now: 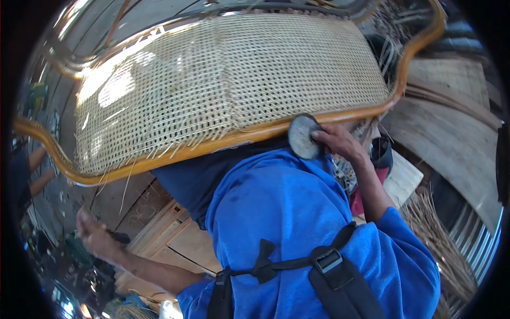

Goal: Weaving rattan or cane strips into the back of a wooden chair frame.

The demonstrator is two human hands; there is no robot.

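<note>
Across my lap lies a woven cane panel (255,69), set in a curved, varnished wooden frame (234,139). Loose cane ends stick out over the near rail, mostly on its left half. My right hand (340,141) grips a round, flat disc (304,137) with a grey face and dark rim, held upright against the near rail; its exact kind I cannot make out. Away from the frame, at the lower left, my left hand (98,236) is stretched out and smeared by motion. A dark object (120,237) shows beside it; whether the hand holds it is unclear.
Wooden boards (170,234) lie below the frame at left. Bundled cane strips (438,244) and a curved wooden sheet (446,143) are on the right, near a dark container (381,151). Another person's bare legs (40,173) show at the far left.
</note>
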